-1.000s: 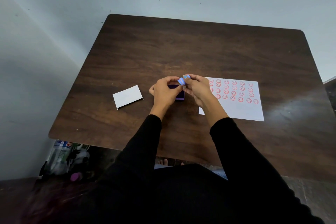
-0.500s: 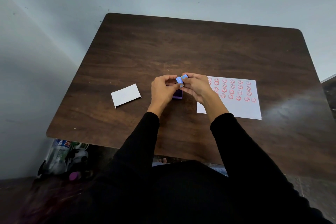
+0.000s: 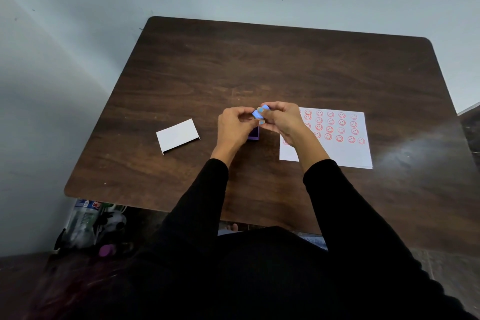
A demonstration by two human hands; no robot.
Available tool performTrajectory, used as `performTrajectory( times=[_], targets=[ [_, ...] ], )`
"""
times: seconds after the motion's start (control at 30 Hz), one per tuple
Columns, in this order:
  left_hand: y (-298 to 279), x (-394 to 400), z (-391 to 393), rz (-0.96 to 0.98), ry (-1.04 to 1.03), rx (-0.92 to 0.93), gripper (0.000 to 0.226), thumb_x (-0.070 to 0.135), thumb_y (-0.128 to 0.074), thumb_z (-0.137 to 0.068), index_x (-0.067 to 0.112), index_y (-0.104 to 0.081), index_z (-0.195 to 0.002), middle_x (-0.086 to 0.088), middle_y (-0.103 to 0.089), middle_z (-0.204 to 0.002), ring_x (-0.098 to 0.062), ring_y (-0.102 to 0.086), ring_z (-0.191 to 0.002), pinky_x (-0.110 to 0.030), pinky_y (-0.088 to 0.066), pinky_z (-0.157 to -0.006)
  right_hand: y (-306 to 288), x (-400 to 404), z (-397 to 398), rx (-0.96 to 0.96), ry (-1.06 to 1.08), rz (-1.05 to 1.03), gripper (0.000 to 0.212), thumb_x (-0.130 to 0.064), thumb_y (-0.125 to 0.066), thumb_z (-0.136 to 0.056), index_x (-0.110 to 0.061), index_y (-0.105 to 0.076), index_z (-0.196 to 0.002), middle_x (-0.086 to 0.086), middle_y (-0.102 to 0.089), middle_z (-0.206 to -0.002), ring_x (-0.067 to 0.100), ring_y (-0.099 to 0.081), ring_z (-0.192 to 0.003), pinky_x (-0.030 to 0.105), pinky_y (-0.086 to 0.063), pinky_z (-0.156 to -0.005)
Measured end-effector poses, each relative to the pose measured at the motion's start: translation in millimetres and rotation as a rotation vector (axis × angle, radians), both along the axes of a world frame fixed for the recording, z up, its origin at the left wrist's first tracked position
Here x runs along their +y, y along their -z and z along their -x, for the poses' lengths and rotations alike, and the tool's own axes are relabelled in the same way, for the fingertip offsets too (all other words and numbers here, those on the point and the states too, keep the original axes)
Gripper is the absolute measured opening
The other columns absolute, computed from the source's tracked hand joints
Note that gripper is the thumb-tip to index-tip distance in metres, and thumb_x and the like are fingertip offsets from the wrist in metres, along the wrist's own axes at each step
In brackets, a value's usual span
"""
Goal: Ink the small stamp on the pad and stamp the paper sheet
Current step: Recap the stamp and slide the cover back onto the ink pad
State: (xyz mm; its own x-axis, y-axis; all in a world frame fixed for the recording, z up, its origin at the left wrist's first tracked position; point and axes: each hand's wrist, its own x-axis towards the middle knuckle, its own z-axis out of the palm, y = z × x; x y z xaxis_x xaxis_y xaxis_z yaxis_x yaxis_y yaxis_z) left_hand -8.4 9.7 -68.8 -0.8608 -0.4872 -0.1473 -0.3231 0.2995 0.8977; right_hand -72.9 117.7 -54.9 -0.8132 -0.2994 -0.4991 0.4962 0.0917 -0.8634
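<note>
The small blue stamp [image 3: 257, 114] is pinched between the fingertips of both hands, just above the table's middle. My left hand [image 3: 233, 128] grips it from the left and my right hand [image 3: 283, 119] from the right. Directly below them sits the purple ink pad [image 3: 254, 134], mostly hidden by my left hand. The white paper sheet [image 3: 337, 150] lies to the right, with several rows of red smiley prints on its upper part. My right wrist covers the sheet's left edge.
A white rectangular lid or card [image 3: 178, 135] lies on the dark wooden table [image 3: 259, 65] to the left of my hands. Plastic bottles and bags [image 3: 88, 223] sit on the floor under the table's near left corner. A wall stands behind the table.
Both hands stay together on the stamp over the pad. My left hand has risen slightly, so a little more of the purple pad shows.
</note>
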Motion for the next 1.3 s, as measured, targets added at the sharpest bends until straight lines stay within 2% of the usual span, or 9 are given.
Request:
performTrajectory(
  times=[0.1,0.17,0.27,0.4,0.7,0.87,1.0,1.13,1.3],
  targets=[
    [-4,-3,3,-0.025,0.024,-0.037,0.046,0.009,-0.080,-0.071,0.006,-0.067,-0.114,-0.006,-0.072,-0.106,-0.010,-0.066,-0.087,-0.020,-0.051,-0.085,2,3,3,0.233,-0.018,-0.204,0.018,-0.002,-0.067,-0.080,-0.004,-0.066,-0.098,0.014,-0.067,-0.094,0.025,-0.067,-0.090,0.035,-0.059,-0.076],
    [-5,-6,5,-0.028,0.004,-0.038,0.047,0.007,-0.075,-0.076,0.007,-0.062,-0.121,-0.005,-0.068,-0.111,-0.012,-0.063,-0.089,-0.021,-0.049,-0.085,0,8,4,0.379,-0.084,-0.385,0.018,-0.004,-0.067,-0.078,-0.008,-0.067,-0.096,0.012,-0.068,-0.092,0.020,-0.064,-0.084,0.030,-0.055,-0.068],
    [-3,-11,6,-0.033,-0.081,-0.019,0.041,0.009,-0.067,-0.083,0.009,-0.059,-0.123,-0.007,-0.067,-0.115,-0.011,-0.062,-0.092,-0.023,-0.049,-0.089,-2,12,4,0.472,-0.188,-0.531,0.022,0.000,-0.063,-0.078,-0.005,-0.067,-0.100,0.017,-0.070,-0.099,0.019,-0.061,-0.084,0.025,-0.046,-0.069],
    [-1,-13,5,-0.032,-0.135,-0.027,0.037,0.013,-0.064,-0.087,0.009,-0.059,-0.123,-0.008,-0.068,-0.114,-0.007,-0.059,-0.092,-0.020,-0.047,-0.087,-1,11,-2,0.511,-0.264,-0.622,0.023,0.002,-0.062,-0.079,-0.004,-0.066,-0.101,0.019,-0.069,-0.104,0.026,-0.063,-0.092,0.028,-0.046,-0.073],
    [-2,-15,3,-0.066,-0.167,-0.032,0.033,0.016,-0.064,-0.087,0.010,-0.061,-0.119,-0.007,-0.068,-0.113,-0.005,-0.059,-0.091,-0.017,-0.044,-0.083,1,10,-5,0.541,-0.317,-0.709,0.030,0.007,-0.057,-0.078,-0.005,-0.065,-0.104,0.018,-0.066,-0.111,0.031,-0.061,-0.103,0.034,-0.049,-0.083],
    [-2,-21,-1,-0.075,-0.205,-0.024,0.033,0.016,-0.064,-0.087,0.009,-0.061,-0.119,-0.007,-0.068,-0.113,-0.006,-0.059,-0.092,-0.019,-0.046,-0.084,-6,8,-7,0.512,-0.334,-0.675,0.049,0.007,-0.058,-0.076,-0.008,-0.050,-0.123,0.015,-0.059,-0.124,0.030,-0.057,-0.112,0.031,-0.046,-0.083],
    [-2,-32,-8,-0.087,-0.286,0.007,0.033,0.014,-0.063,-0.088,0.008,-0.059,-0.120,-0.007,-0.067,-0.114,-0.007,-0.059,-0.092,-0.018,-0.047,-0.084,-14,-7,-9,0.617,-0.302,-0.680,0.061,0.005,-0.057,-0.070,-0.009,-0.045,-0.128,0.016,-0.053,-0.131,0.033,-0.050,-0.119,0.037,-0.046,-0.094],
    [-1,-47,-24,-0.064,-0.446,0.044,0.033,0.015,-0.062,-0.088,0.006,-0.057,-0.120,-0.008,-0.067,-0.114,-0.008,-0.059,-0.092,-0.019,-0.045,-0.085,-13,-36,-23,0.712,-0.376,-0.704,0.059,0.002,-0.053,-0.074,-0.009,-0.043,-0.131,0.016,-0.051,-0.134,0.033,-0.045,-0.124,0.036,-0.039,-0.100],
    [4,-67,-51,-0.018,-0.683,0.035,0.042,0.029,-0.054,-0.093,0.006,-0.050,-0.129,-0.009,-0.061,-0.127,-0.020,-0.054,-0.120,-0.023,-0.038,-0.097,-4,-73,-50,0.751,-0.662,-0.687,0.062,-0.005,-0.055,-0.081,-0.008,-0.034,-0.140,0.017,-0.043,-0.143,0.031,-0.037,-0.133,0.038,-0.031,-0.110]
  ],
)
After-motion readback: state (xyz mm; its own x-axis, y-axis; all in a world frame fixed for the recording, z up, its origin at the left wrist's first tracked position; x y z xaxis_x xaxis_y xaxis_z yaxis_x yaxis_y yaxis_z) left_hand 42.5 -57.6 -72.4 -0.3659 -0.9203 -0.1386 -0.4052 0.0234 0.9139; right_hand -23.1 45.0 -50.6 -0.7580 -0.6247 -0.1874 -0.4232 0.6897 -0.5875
